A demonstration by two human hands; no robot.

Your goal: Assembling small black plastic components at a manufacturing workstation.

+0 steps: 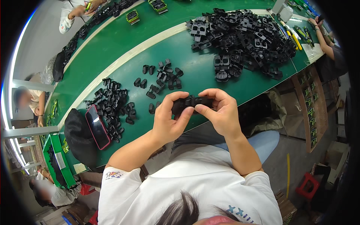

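Observation:
Between both hands, just over the table's near edge, is a black plastic part [192,101]. My left hand [170,114] grips its left end, thumb in front and fingers behind. My right hand [221,111] pinches the right end, with the thumb pressed near the middle. The fingers cover much of the part, so its full shape is hidden. Ahead of my left hand lie several small black plastic pieces [164,77], loosely spread, and a denser pile of small black pieces [112,105] is further left. A large heap of black plastic frames [243,41] stands beyond my right hand.
A phone with a red edge [98,127] lies by a black mesh cap [79,137] at the left. A green bin [56,159] stands past them. Green toy-car-like bodies [132,17] sit on the far belt. Other people work around the green table [150,52]. A dark sack [264,112] is at right.

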